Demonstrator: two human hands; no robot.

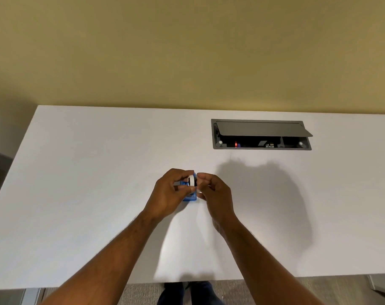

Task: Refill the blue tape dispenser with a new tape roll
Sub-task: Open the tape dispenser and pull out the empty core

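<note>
The left hand [169, 190] pinches the white tape roll [191, 180] upright at the blue tape dispenser [190, 195], which rests on the white table [88, 183], while the right hand [211, 190], fingers curled, grips the roll's opposite side, near the open cable box [261, 135].

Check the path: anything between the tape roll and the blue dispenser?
Nothing visible. The left hand holds the tape roll right above the blue dispenser, fingers around both. The right hand pinches at the roll's right side. Whether the roll is seated cannot be told. The table nearby is bare.
</note>
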